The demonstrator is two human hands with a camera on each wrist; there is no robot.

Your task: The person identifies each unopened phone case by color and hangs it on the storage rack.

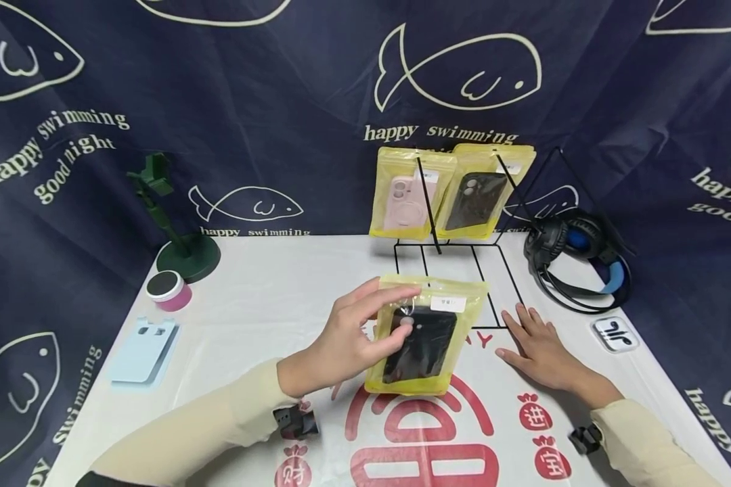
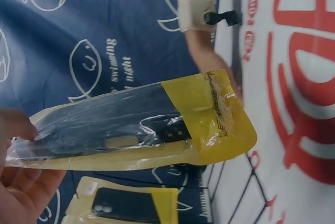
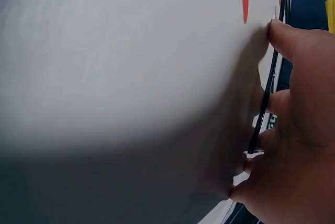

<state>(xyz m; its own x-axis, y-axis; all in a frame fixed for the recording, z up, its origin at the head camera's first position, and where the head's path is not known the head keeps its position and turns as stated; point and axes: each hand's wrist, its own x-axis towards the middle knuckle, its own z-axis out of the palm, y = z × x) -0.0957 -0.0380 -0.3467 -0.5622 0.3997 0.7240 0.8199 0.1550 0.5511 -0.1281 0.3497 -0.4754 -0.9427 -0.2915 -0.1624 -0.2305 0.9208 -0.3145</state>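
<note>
Three bagged phone cases [image 1: 425,338]: one held, two racked.

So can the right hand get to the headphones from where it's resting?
Probably yes. The right hand lies flat on the table by the wire rack's base and holds nothing; the headphones lie beyond it to the right, with only bare cloth and a small white card between.

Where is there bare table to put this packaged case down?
Free: the white table between the pink tin and the left hand. Crowded: the wire rack, right hand and headphones fill the right side.
</note>
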